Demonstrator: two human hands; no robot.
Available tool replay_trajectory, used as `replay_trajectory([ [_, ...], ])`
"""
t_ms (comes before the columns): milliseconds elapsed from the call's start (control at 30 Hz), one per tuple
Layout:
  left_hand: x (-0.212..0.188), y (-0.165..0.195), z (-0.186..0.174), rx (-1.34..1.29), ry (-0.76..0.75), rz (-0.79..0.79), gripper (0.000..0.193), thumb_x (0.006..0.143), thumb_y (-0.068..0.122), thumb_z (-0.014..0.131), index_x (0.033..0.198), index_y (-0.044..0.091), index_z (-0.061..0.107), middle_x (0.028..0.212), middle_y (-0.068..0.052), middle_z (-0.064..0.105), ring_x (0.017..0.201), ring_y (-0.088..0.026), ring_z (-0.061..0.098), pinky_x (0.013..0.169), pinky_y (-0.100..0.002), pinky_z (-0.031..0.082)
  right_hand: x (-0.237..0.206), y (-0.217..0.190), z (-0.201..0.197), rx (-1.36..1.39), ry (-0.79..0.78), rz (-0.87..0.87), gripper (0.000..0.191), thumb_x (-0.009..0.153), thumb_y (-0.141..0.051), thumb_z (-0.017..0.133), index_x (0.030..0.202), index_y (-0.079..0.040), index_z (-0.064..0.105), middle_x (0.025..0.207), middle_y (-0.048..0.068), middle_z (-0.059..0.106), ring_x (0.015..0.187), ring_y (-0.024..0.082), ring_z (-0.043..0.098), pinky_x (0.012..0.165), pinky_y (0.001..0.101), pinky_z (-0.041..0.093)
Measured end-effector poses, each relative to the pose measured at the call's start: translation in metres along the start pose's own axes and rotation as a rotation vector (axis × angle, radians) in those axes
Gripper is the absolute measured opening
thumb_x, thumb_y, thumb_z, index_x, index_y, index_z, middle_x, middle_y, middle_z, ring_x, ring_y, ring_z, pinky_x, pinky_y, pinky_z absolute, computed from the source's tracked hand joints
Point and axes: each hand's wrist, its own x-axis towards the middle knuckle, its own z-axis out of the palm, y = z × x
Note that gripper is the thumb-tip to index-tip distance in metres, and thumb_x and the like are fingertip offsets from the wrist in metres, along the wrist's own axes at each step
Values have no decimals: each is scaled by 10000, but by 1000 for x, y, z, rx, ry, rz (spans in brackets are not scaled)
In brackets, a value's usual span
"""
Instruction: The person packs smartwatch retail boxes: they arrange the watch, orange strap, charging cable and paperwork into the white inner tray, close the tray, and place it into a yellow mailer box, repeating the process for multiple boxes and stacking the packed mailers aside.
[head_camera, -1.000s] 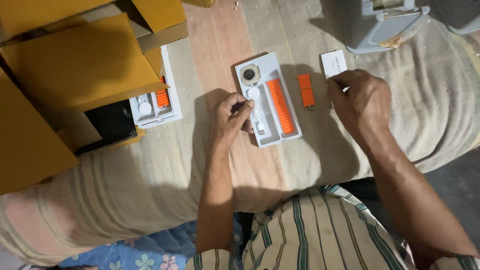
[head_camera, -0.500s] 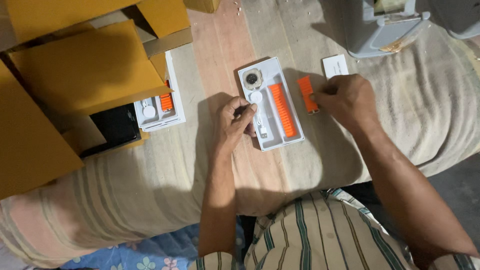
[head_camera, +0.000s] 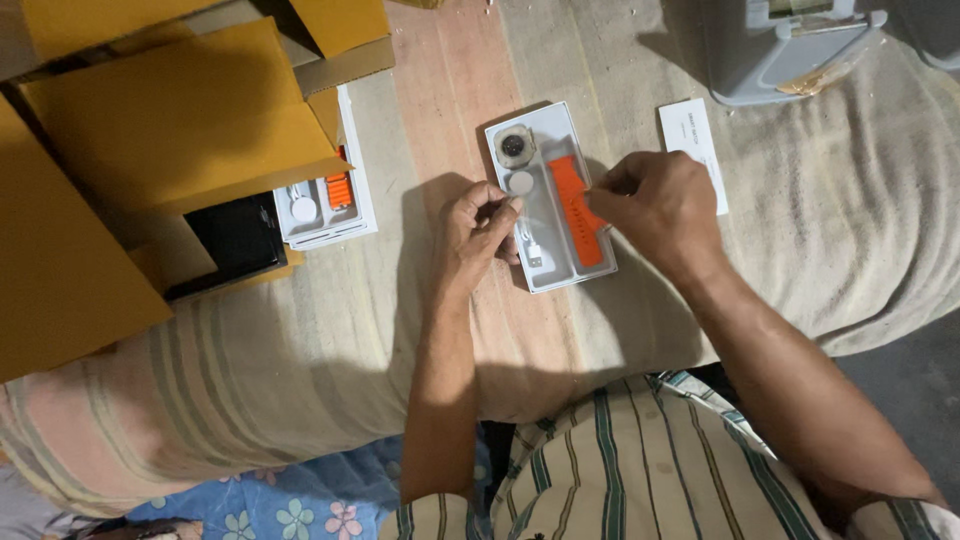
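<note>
A white tray (head_camera: 556, 268) lies on the striped cloth. It holds a watch body (head_camera: 513, 146), a round white charging puck (head_camera: 521, 183), a white cable (head_camera: 531, 247) and a long orange strap (head_camera: 572, 205). My left hand (head_camera: 478, 225) rests at the tray's left edge, its fingers pinched on the rim beside the puck. My right hand (head_camera: 655, 205) is at the tray's right edge with thumb and forefinger pinched on a short orange strap piece, which is mostly hidden under the fingers.
A second white tray (head_camera: 355, 215) with an orange strap and a white puck sits to the left, beside a black box (head_camera: 235, 240) and yellow cardboard boxes (head_camera: 170, 120). A white card (head_camera: 695, 145) and a grey plastic case (head_camera: 790, 50) lie at the back right.
My right hand moved left from the white card, covered the short orange strap piece beside the tray, and now pinches at the tray's right edge. The left hand has barely moved.
</note>
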Motion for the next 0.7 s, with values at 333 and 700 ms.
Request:
replay_trajectory([
  [333,-1,2,-1,14,22,-6,154,963,163,717,930,23,661,711,7,610,544,-52,602,441,-253,566,-7,8,33,-224,253,-311,132,856,-222,786,926,-121,834,827,86,766,678,246,699,614,385,556],
  [700,0,5,1,38,26,-24,168,959,183,726,898,40,664,685,3,617,538,-55,608,437,-243,550,-19,37,54,-300,390,-515,185,925,-155,764,1092,-106,827,1334,96,647,1290,327,505,1043,475,446],
])
